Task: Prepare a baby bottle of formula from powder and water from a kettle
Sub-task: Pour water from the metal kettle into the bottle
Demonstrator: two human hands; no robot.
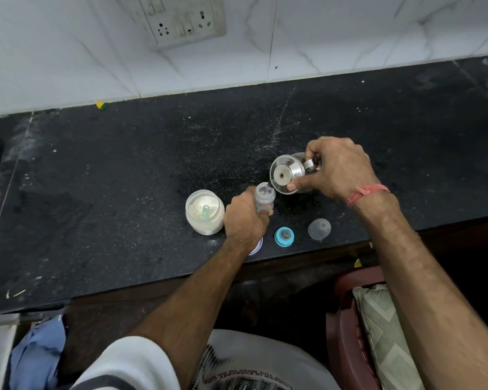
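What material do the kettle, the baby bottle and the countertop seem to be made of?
The kettle looks like polished steel: its lid is silvery and mirrors light, though its body seems clear, perhaps glass. The baby bottle is probably clear plastic, as one sees through its wall. The countertop looks like dark speckled stone, likely granite, with a dull shine.

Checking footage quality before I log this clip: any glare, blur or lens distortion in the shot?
Head view: wide-angle bending curves the counter edge and wall tiles; bright reflection on the steel kettle lid; bottle and both hands fairly sharp; corners look darker and softer.
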